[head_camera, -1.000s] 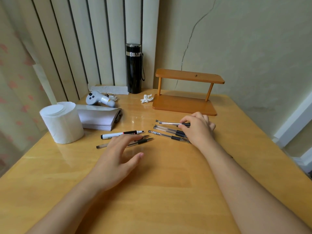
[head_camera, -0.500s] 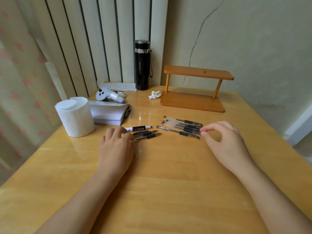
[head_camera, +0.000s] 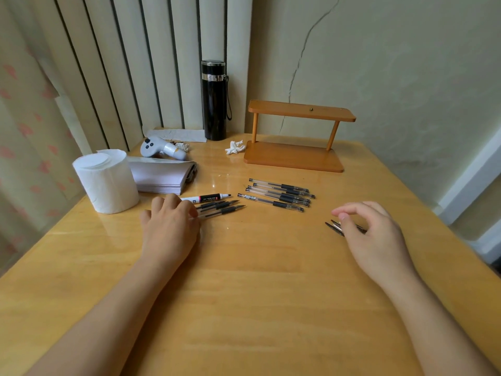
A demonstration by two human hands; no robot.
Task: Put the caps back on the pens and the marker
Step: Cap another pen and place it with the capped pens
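Pens [head_camera: 276, 195], five clear ones, lie side by side in the middle of the table [head_camera: 257, 294], in front of the wooden shelf [head_camera: 294, 158]. Further left are a paper roll [head_camera: 107, 183], a paper stack [head_camera: 160, 177] and, at the back, a black flask [head_camera: 214, 101]. The left hand [head_camera: 169, 229] covers the rear ends of three uncapped pens [head_camera: 222, 208] and the marker [head_camera: 206, 198]; whether it grips or merely rests, I cannot tell. The right hand [head_camera: 374, 234] hangs loosely curled over the dark caps [head_camera: 333, 227]; whether it pinches one is unclear.
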